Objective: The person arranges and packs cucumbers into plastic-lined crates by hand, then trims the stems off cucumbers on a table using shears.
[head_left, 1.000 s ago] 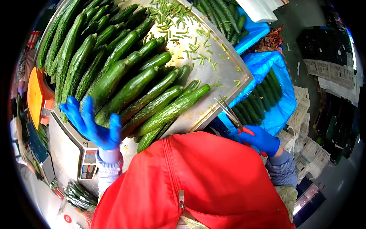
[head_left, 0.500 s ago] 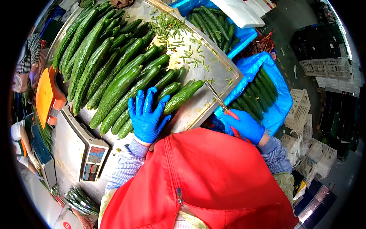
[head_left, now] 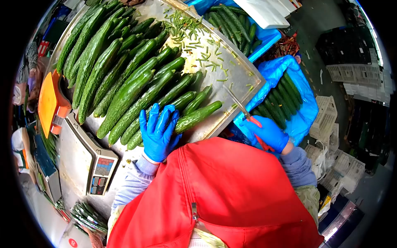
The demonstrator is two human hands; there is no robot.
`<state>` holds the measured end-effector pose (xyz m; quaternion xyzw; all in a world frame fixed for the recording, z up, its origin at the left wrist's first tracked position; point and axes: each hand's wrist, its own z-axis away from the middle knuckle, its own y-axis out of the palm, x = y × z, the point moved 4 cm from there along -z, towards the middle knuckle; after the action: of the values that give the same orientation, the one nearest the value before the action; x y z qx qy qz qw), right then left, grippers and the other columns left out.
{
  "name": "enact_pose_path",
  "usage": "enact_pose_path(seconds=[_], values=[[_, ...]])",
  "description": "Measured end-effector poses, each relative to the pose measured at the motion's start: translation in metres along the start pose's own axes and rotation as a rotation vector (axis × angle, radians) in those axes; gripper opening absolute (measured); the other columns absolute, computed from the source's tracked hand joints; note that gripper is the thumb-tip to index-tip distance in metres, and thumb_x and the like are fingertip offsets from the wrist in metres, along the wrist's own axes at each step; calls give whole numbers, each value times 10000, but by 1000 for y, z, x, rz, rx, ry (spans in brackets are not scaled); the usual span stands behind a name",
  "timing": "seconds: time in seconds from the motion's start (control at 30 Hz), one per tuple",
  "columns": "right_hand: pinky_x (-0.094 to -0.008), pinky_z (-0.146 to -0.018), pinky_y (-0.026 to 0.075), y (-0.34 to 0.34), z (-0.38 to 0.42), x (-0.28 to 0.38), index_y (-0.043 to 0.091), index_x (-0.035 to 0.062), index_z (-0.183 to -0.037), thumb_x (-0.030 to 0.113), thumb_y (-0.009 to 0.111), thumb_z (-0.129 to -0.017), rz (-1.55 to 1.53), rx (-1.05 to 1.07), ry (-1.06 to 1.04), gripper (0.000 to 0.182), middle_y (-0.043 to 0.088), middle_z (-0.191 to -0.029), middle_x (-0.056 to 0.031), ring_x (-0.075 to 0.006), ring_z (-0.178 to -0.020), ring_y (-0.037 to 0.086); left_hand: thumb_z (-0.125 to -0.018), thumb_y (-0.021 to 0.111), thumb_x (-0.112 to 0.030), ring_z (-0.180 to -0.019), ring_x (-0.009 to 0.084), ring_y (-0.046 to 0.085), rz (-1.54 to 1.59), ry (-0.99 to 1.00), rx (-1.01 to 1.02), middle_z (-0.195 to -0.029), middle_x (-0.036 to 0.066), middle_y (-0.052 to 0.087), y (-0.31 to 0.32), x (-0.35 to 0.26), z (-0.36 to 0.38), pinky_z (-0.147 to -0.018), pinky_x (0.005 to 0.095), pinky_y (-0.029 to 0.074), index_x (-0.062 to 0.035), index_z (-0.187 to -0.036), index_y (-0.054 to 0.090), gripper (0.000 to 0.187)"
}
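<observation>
My left hand (head_left: pixel 158 134), in a blue glove, lies at the near end of a row of cucumbers. One cucumber (head_left: pixel 200 115) has its near end between my thumb and forefinger; the other fingers stretch over neighbouring cucumbers (head_left: pixel 136 103). That cucumber points out to the right across the metal tray (head_left: pixel 206 129). In my blue-gloved right hand (head_left: pixel 266 134) is a pair of red-handled scissors (head_left: pixel 237 100), my fingers closed round the handles. Their blades point up and left over the tray's right edge, apart from the cucumber's tip.
Small green cut pieces (head_left: pixel 186 31) are scattered on the tray. Blue-lined crates (head_left: pixel 308 109) of cucumbers stand at the right. A scale (head_left: pixel 101 171) and an orange stool-like object (head_left: pixel 49 103) are at the left, with other people beyond. White baskets (head_left: pixel 324 118) sit far right.
The cucumber at my left hand has swung so its tip sits lower, away from the scissors' blades. Another cucumber now shows behind it. My right hand has barely moved.
</observation>
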<state>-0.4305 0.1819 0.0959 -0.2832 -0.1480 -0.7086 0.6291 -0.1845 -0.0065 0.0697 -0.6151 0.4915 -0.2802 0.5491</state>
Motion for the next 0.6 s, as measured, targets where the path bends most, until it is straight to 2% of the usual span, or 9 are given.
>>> enact_pose_path(seconds=[0.1, 0.2, 0.3, 0.4, 0.5, 0.6], values=[[-349, -637, 492, 2, -7, 0, 613, 27, -1021, 337, 557, -909, 323, -30, -168, 334, 640, -778, -128, -222, -685, 622, -637, 725, -286, -1346, 372, 315, 61, -22, 36, -1390, 102, 447, -7, 9, 2, -1108, 560, 159, -172, -1269, 573, 661], [-392, -707, 488, 4, -15, 6, 608, 42, -1048, 353, 552, -896, 418, -35, -267, 351, 647, -881, -185, -330, -801, 636, -659, 712, -303, -1348, 374, 314, 69, -29, 49, -1401, 111, 435, -6, 13, 2, -1111, 541, 155, -171, -1273, 571, 644], [-407, -713, 490, 3, -20, 13, 615, 49, -1048, 366, 546, -893, 521, -40, -257, 360, 637, -918, -214, -385, -847, 620, -678, 701, -315, -1356, 372, 305, 72, -24, 57, -1406, 112, 432, -5, 15, 3, -1113, 536, 148, -170, -1279, 567, 632], [-377, -742, 489, 0, -15, 19, 603, 38, -1123, 354, 558, -904, 567, -42, -236, 386, 646, -973, -198, -349, -876, 633, -690, 694, -320, -1360, 366, 301, 75, -23, 58, -1403, 112, 436, -4, 15, 4, -1116, 531, 142, -167, -1282, 566, 625], [-380, -743, 492, -2, -10, 18, 606, 43, -1118, 363, 558, -902, 565, -28, -135, 390, 646, -978, -200, -361, -880, 631, -699, 688, -327, -1364, 359, 297, 78, -24, 59, -1403, 112, 436, -4, 16, 4, -1118, 526, 135, -164, -1282, 568, 616], [-381, -742, 493, 0, -19, 12, 610, 48, -1113, 373, 551, -903, 570, -25, -253, 392, 647, -970, -198, -359, -871, 634, -702, 685, -331, -1368, 354, 291, 75, -18, 59, -1409, 111, 432, -3, 15, 3, -1119, 523, 130, -165, -1280, 571, 612]])
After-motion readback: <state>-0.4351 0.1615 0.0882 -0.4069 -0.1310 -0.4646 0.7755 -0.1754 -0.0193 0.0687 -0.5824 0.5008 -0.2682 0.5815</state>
